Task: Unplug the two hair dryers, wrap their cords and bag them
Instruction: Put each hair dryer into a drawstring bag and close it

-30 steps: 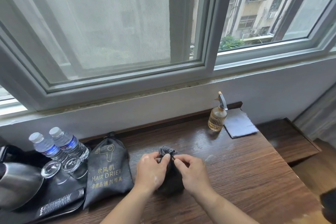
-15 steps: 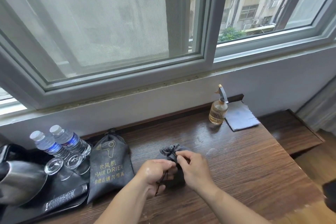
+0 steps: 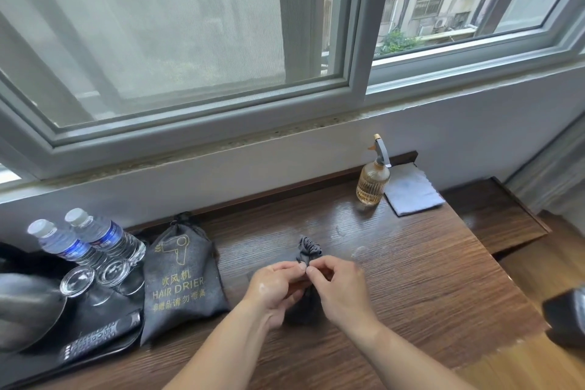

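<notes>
While both hands met at the neck of the small dark bag [image 3: 305, 294] in the lower centre of the frame, the job looked close to finished. The left hand [image 3: 275, 290] was curled nearly shut, thumb and forefinger pinched at the gathered mouth [image 3: 308, 247]; the right hand [image 3: 342, 290] pinched the same spot from the other side, its remaining fingers loosely bent. What each pinch held was probably the drawstring, but the cord itself was too thin to make out. The hair dryer presumably sat inside, hidden by cloth and palms. A second bag [image 3: 182, 279], printed HAIR DRIER, lay closed just left of the hands, leaning against the black tray [image 3: 104, 348].

The likely failures were modest. A string tugged unevenly could slip from the fingertips and leave the mouth half gathered, so the dryer might work loose later. A hard pull toward the lower left could swing the left elbow into the printed bag and shove it against the glasses [image 3: 95, 277] and water bottles [image 3: 91, 239] on the tray.
</notes>
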Demonstrator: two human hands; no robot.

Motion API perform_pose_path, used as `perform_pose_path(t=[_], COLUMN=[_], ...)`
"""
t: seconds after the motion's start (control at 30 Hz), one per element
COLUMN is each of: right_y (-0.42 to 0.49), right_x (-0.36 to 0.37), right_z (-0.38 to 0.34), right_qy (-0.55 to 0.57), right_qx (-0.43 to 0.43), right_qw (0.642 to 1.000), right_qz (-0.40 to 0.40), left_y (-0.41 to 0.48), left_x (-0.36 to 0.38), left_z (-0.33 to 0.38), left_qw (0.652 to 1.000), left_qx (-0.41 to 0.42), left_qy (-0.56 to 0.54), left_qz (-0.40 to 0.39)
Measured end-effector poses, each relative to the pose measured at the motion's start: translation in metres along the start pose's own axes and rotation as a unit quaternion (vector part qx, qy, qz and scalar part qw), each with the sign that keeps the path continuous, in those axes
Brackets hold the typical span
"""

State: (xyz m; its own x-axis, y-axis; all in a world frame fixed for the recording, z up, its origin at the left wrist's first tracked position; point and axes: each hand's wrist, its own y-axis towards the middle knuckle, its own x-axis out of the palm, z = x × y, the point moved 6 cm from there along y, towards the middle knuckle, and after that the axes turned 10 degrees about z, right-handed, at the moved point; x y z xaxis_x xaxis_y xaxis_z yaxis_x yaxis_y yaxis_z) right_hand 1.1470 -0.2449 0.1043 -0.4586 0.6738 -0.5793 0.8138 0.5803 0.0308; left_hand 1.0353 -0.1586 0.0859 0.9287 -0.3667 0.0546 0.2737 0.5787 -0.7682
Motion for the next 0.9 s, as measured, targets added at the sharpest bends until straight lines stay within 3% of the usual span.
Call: perform_pose_path(t=[0.27,0.5,0.77,0.9], right_y=[-0.016,-0.034,-0.047,-0.036], right_x=[-0.003,0.004,0.008,-0.017], right_z=[0.002,0.016,0.026,0.047], right_qy=[-0.079,-0.127,-0.104,-0.04], right_qx=[-0.162,-0.228,-0.219,-0.062], right_qw=[0.982,0.965,0.969,0.997], right_qz=[0.049,0.021,-0.039,0.021], left_y=[0.004,0.012,0.02,0.022], left_x=[0.015,0.021,0.023,0.021], left_z=[-0.016,-0.025,-0.022,-0.02], left_qw=[0.994,0.993,0.998,0.997], left_qx=[-0.105,-0.116,-0.055,-0.02], left_qy=[-0.034,0.006,0.04,0.069], left_qz=[-0.005,-0.01,-0.005,-0.025])
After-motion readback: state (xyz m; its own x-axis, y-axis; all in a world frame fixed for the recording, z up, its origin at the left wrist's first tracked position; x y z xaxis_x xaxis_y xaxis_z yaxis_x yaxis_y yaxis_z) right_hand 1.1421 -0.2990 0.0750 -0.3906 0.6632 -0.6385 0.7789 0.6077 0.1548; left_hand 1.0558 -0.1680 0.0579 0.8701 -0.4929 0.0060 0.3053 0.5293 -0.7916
